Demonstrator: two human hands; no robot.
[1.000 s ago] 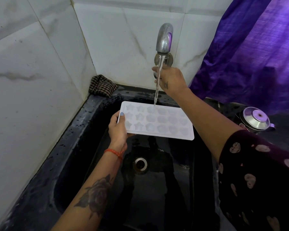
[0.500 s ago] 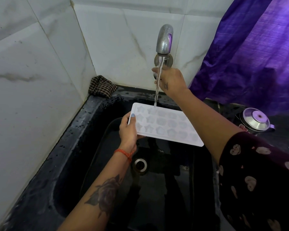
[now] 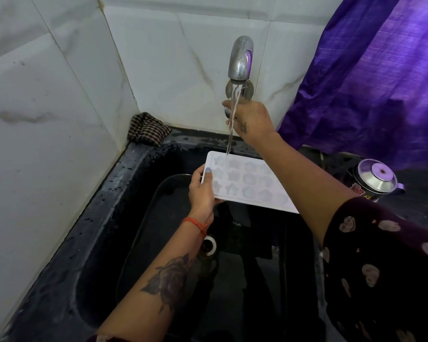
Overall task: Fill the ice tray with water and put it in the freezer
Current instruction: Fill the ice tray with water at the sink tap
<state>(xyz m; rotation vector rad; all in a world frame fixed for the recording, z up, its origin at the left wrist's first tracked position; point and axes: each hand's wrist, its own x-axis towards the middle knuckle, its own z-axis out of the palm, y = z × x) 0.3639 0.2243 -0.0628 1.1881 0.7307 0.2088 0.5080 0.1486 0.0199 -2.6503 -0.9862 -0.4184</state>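
Left hand (image 3: pixel 203 193) pinches the tray's (image 3: pixel 247 181) left edge over the sink (image 3: pixel 134 193); right hand (image 3: pixel 251 119) grips the tap handle, fingers hidden.

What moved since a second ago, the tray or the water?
The ice tray moved. The left hand, gripping its left end, slid it to the right, so the water stream now lands on the cells near that end instead of the middle. The right hand stayed at the tap, and the water kept running.
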